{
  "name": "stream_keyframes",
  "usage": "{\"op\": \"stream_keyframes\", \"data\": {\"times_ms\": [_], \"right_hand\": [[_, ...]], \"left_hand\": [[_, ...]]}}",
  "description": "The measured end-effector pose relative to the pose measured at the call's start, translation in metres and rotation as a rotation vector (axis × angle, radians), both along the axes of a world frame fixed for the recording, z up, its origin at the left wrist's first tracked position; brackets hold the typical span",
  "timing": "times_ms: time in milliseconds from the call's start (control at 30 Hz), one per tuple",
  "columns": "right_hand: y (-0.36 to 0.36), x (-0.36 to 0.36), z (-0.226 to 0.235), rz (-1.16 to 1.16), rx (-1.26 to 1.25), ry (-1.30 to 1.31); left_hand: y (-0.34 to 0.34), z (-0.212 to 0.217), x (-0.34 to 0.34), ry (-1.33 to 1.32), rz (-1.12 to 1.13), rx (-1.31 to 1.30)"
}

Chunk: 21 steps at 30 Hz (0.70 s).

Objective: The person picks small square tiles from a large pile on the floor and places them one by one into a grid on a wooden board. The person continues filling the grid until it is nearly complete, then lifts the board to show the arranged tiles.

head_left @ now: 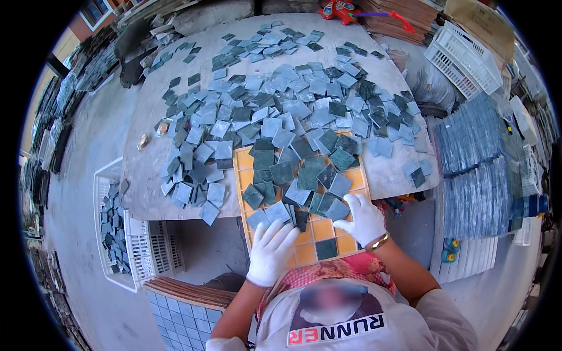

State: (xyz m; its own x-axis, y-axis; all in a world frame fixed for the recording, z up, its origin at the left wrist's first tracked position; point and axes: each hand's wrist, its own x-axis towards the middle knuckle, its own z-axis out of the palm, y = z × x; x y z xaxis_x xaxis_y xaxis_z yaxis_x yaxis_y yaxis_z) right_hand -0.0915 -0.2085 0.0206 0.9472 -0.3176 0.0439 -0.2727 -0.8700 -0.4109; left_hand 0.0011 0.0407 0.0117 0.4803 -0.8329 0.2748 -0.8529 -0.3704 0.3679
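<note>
While loose green tiles [295,175] are being spread over the yellow grid tray [321,229], left gloved hand [270,251] being pressed flat, fingers apart, right gloved hand [364,219] being laid on tiles, fingers splayed.

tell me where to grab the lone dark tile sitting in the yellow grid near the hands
Pinch the dark tile by two opposite edges, coming straight down from above. It lies flat in a cell of the yellow grid tray, so no side is open. The right hand is nearest; the left hand rests beside it.

Tile workshop: loose mosaic tiles [281,111] on worktable [146,175], stacked sheets [474,169], crates [462,55].
</note>
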Motion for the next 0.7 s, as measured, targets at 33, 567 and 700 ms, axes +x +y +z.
{"op": "stream_keyframes", "data": {"times_ms": [33, 567, 700], "right_hand": [[0.0, 0.002, -0.001, -0.006, -0.022, 0.021], [-0.048, -0.029, -0.018, 0.021, 0.686, -0.043], [-0.044, -0.034, -0.008, 0.387, 0.345, 0.158]], "left_hand": [[-0.016, 0.003, 0.01, -0.013, -0.021, 0.037], [-0.05, 0.02, 0.033, 0.053, -0.126, 0.015], [-0.021, 0.03, 0.005, 0.333, -0.007, -0.048]]}}
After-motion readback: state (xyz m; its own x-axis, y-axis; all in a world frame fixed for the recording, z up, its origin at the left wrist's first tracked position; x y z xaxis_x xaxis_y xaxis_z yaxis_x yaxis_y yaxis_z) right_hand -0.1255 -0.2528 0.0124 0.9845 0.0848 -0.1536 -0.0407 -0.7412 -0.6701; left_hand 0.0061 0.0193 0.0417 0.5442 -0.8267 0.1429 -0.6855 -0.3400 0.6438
